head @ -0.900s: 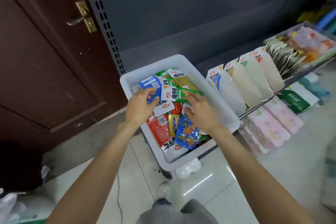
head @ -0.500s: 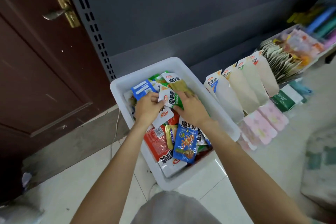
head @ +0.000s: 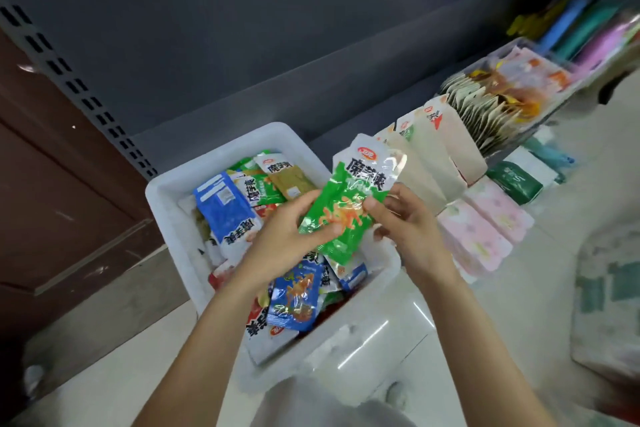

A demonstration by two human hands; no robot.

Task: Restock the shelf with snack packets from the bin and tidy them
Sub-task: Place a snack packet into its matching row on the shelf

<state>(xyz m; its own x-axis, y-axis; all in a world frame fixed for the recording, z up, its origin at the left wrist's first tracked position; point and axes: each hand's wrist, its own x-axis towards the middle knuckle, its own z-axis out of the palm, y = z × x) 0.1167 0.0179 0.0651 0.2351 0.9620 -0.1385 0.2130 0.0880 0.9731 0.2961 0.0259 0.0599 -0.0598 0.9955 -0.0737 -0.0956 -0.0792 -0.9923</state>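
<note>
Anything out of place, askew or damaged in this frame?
Nothing looks damaged or spilled. The packets in the white bin lie jumbled at mixed angles, some face down. Both the left hand and right hand hold a green snack packet above it.

Shop: stocked shelf point(head: 398, 121), snack packets point(head: 485, 107)

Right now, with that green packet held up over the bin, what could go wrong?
1. Both hands, left hand and right hand, pinch the glossy green packet only at its edges, so it might slip back into the white bin.
2. The paper dividers on the shelf lean and stand close together; pushing the packet in could knock them askew.
3. The bin's packets lie jumbled and overlapping, so flavours could get mixed.
</note>
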